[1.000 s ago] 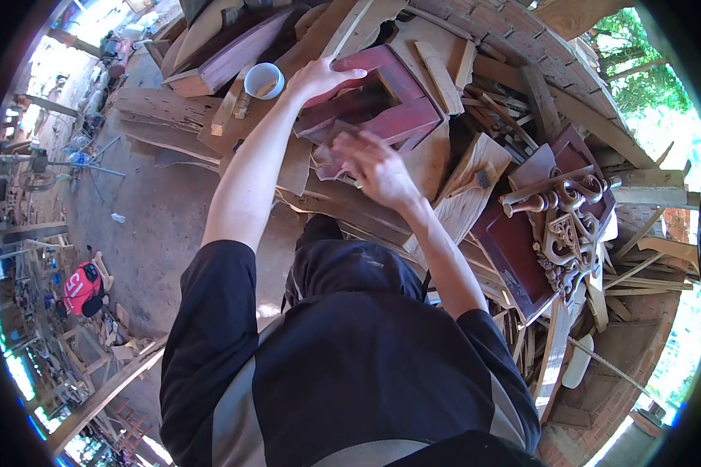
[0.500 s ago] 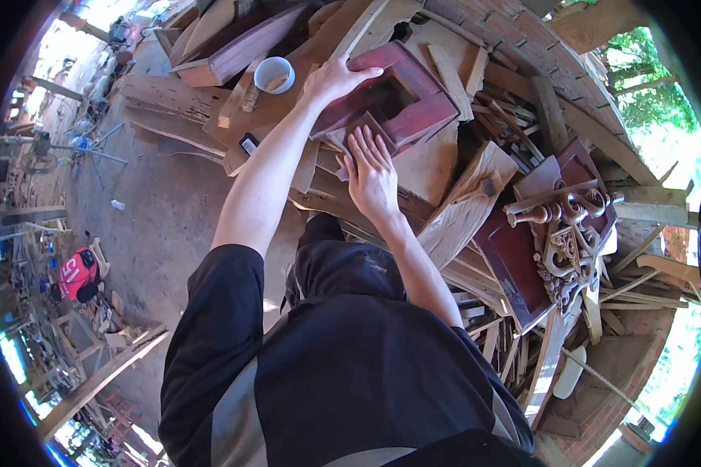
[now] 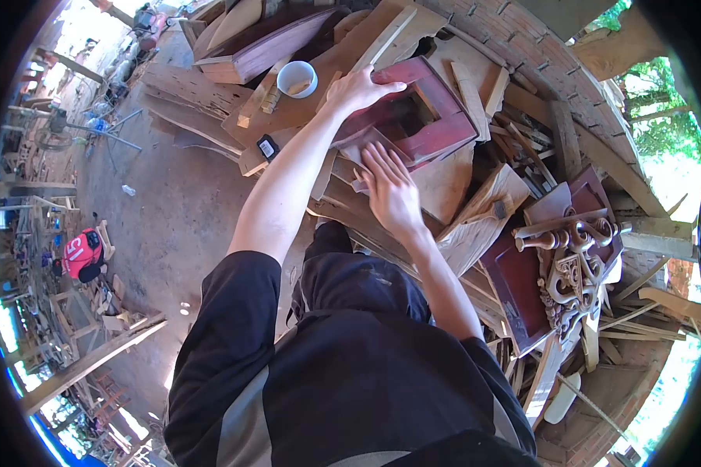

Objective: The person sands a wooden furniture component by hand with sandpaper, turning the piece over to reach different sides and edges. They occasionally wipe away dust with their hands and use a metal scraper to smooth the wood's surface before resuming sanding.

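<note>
The red wooden frame point(image 3: 413, 109) is sat on top of a messy pile of planks and offcuts point(image 3: 452, 187), tilted a bit. Its upper left corner is gripped by the left hand point(image 3: 357, 89), fingers curled over the edge. The right hand point(image 3: 391, 191) is laid flat on the frame's near edge, fingers spread apart, nothing clamped. A white cup point(image 3: 297, 78) is parked just left of the frame, and a carved scrollwork piece point(image 3: 572, 261) is seen well off to the right.
</note>
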Tool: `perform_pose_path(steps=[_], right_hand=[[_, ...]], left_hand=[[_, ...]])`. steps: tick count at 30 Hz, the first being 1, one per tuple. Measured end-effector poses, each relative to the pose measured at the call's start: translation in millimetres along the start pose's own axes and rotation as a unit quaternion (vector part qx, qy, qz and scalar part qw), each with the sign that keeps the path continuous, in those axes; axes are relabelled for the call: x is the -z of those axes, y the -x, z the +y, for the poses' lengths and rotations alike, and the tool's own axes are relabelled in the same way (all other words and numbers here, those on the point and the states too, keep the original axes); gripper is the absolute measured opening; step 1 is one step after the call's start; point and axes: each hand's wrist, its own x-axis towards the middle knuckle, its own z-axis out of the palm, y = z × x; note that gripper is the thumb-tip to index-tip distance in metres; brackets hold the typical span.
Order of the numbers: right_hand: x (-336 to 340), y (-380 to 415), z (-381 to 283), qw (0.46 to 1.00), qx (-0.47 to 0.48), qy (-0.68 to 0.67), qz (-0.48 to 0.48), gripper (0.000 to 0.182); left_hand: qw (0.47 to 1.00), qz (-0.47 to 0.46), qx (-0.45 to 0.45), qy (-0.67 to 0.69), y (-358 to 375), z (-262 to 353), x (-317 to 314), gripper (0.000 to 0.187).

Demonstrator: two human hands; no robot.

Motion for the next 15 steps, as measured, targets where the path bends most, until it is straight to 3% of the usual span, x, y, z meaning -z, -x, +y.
perform_pose_path(steps=[3, 5, 9, 12, 15], right_hand=[[14, 12, 12, 0.999, 0.004, 0.007, -0.032, 0.037], [-4, -6, 0, 0.998, -0.018, 0.062, 0.023, 0.036], [-39, -28, -13, 1.0, -0.025, -0.007, 0.011, 0.033], [5, -3, -4, 0.995, -0.008, -0.093, -0.025, 0.032], [30, 8, 21, 0.999, 0.013, 0.024, -0.045, 0.032]], left_hand=[[0.999, -0.029, -0.001, 0.021, 0, -1, 1, 0.115], [1.0, -0.019, 0.012, 0.007, 0, 1, 1, 0.114], [1.0, -0.021, -0.016, -0.001, -9, -8, -4, 0.112], [1.0, 0.02, -0.018, -0.007, -4, -5, -4, 0.112], [1.0, 0.02, -0.012, 0.0, -6, -6, -8, 0.112]])
